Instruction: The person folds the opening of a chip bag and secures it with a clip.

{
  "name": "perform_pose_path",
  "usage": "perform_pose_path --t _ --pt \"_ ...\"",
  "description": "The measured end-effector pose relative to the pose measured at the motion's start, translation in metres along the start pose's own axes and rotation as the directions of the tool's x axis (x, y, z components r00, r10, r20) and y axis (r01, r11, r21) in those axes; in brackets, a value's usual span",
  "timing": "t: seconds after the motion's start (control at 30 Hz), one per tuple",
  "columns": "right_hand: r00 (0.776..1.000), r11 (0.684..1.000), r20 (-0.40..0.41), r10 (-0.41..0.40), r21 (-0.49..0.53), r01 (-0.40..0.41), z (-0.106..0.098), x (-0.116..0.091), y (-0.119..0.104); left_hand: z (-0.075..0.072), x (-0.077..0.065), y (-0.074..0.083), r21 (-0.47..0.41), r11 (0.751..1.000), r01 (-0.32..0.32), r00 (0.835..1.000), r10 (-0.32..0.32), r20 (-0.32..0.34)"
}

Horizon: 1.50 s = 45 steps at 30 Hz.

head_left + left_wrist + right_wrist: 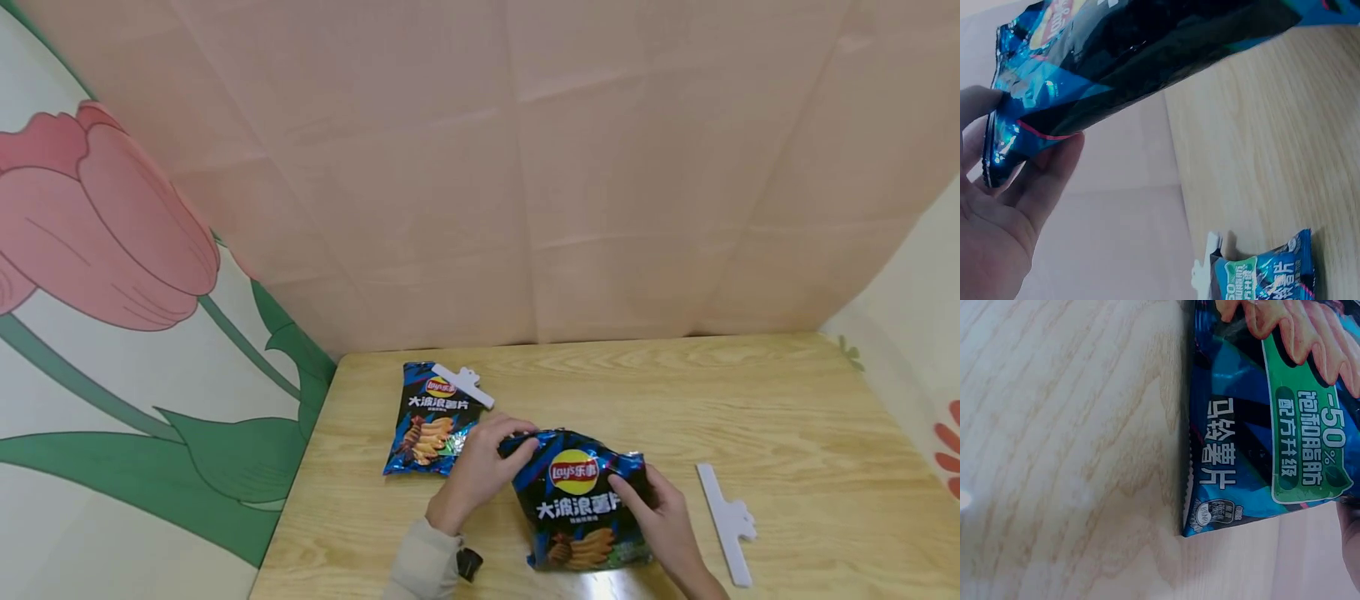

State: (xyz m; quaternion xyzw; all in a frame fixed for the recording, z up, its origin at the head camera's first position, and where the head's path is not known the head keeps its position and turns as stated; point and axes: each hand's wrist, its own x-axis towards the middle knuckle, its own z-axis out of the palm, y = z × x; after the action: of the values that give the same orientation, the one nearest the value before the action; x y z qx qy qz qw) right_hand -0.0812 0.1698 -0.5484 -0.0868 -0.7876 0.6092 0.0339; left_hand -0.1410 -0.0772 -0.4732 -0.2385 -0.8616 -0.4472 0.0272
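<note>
A black and blue Lay's chip bag [573, 508] stands upright at the front of the table, its bottom edge on the wood in the right wrist view. My left hand [483, 467] pinches its top left corner; the left wrist view shows thumb and fingers on either side of the crimped seal. On the bag's upper right side my right hand [667, 521] grips, thumb on the front face and fingers behind. Whether the top seal is torn cannot be made out. To the right of that hand lies a white sealing clip [726, 525].
A second chip bag [431, 429] lies flat farther back on the left, with another white clip [465, 383] across its top. A small black object [469, 564] shows by the left sleeve. The wooden table [810, 433] ends at a pink cloth backdrop [525, 208].
</note>
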Motion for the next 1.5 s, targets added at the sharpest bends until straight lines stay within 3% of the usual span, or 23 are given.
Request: perform_pose_path --t 0.2,0.33,0.6,0.83,1.1,1.3,1.5 --pt "0.997 0.998 0.059 0.055 -0.017 -0.054 0.003 0.003 -0.003 -0.002 0.002 0.003 0.136 0.99 -0.042 0.997 0.034 0.062" --pt "0.993 0.997 0.097 0.074 -0.004 -0.074 0.004 0.003 -0.004 0.0 0.005 0.008 0.242 0.967 -0.075 0.996 0.06 0.067" --pt "0.994 1.0 0.103 0.026 0.014 -0.028 0.006 0.003 -0.005 0.005 0.012 0.018 0.377 0.919 -0.116 0.993 0.097 0.07" --pt "0.994 1.0 0.104 -0.023 0.018 0.022 0.007 0.003 -0.005 0.008 0.019 0.021 0.323 0.936 -0.139 0.983 0.09 0.16" --pt "0.997 0.998 0.057 -0.044 -0.044 0.046 0.008 0.005 -0.002 0.008 0.02 0.014 0.244 0.963 -0.113 0.983 0.073 0.17" --pt "0.997 0.997 0.038 -0.062 -0.053 0.064 0.008 0.005 -0.001 0.007 0.02 0.011 0.214 0.97 -0.115 0.977 0.071 0.202" --pt "0.986 0.985 0.004 -0.165 -0.056 0.165 0.006 0.004 0.0 0.008 0.019 0.011 0.214 0.965 -0.154 0.971 0.108 0.211"
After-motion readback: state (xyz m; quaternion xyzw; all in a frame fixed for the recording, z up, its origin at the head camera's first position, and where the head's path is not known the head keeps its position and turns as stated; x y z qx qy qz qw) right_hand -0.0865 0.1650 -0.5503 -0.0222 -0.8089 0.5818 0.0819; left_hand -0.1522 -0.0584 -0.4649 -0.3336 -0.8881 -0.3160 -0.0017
